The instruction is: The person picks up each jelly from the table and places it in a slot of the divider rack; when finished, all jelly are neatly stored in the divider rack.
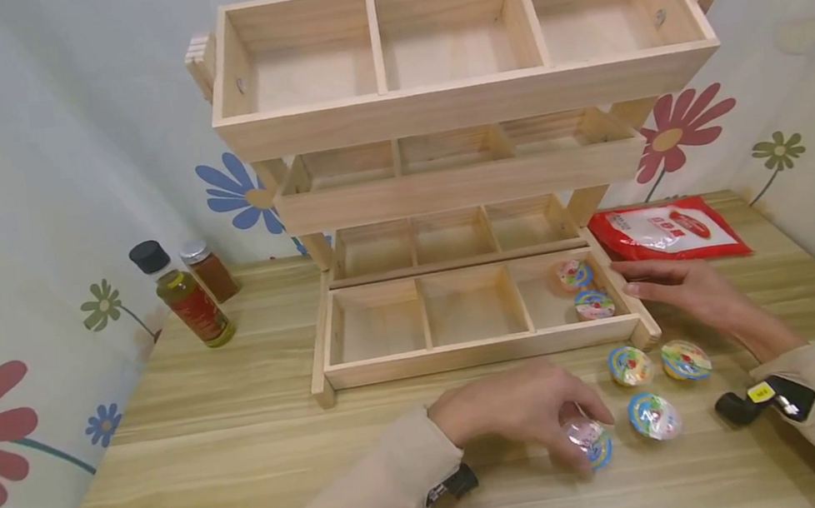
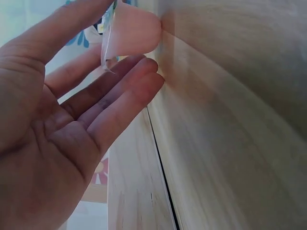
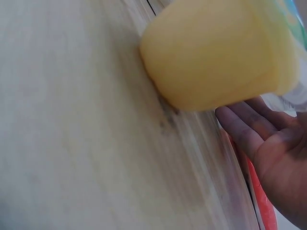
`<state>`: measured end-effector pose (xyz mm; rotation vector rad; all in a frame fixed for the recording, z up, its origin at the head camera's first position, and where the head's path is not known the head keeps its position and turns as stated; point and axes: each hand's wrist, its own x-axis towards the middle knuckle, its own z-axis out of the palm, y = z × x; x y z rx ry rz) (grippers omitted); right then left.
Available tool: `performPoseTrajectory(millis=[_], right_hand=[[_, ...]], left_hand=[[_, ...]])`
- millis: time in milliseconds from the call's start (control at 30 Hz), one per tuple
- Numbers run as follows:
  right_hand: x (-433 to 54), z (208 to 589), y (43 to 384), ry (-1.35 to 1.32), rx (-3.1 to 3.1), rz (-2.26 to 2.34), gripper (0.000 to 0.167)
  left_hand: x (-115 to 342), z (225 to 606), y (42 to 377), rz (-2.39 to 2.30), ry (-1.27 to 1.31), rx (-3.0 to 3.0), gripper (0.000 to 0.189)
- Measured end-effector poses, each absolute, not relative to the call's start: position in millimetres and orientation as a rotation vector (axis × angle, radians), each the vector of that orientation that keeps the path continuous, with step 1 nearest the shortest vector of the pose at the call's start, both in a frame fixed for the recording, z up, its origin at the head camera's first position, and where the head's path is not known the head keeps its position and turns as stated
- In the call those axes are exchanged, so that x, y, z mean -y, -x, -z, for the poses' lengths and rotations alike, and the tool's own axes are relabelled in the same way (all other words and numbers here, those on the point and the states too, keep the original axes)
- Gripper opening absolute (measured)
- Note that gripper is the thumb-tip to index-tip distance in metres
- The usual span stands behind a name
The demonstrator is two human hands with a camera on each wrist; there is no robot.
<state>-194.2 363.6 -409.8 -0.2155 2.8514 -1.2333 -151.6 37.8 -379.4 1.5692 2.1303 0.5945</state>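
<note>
My left hand has its thumb and fingers around a small jelly cup with a printed foil lid, low at the table. In the left wrist view this cup's pink body sits against the tabletop, between thumb and fingers. My right hand, fingers extended, is at the right end of the wooden rack, holding nothing. More jelly cups stand on the table: one, another and a third. Two jelly cups lie in the bottom tier's right compartment. A yellow cup looms in the right wrist view.
The rack rises in tiers, its top tray split into three compartments. A red and white packet lies right of it. To the left stand an oil bottle and a small brown-red jar. A flowered curtain hangs behind.
</note>
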Motion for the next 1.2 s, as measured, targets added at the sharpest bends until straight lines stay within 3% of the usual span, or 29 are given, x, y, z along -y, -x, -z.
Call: performPoseTrajectory(millis=[800, 1200], right_hand=[[-364.8, 407.6, 192.6, 0.199, -2.835, 1.234, 0.057], [-362.1, 410.0, 192.6, 0.215, -2.828, 1.24, 0.057]], left_hand=[[-23.7, 374.8, 165.6, -0.701, -1.64, -2.226, 0.044], [-0.9, 345.6, 185.4, -0.976, -1.393, -2.296, 0.044]])
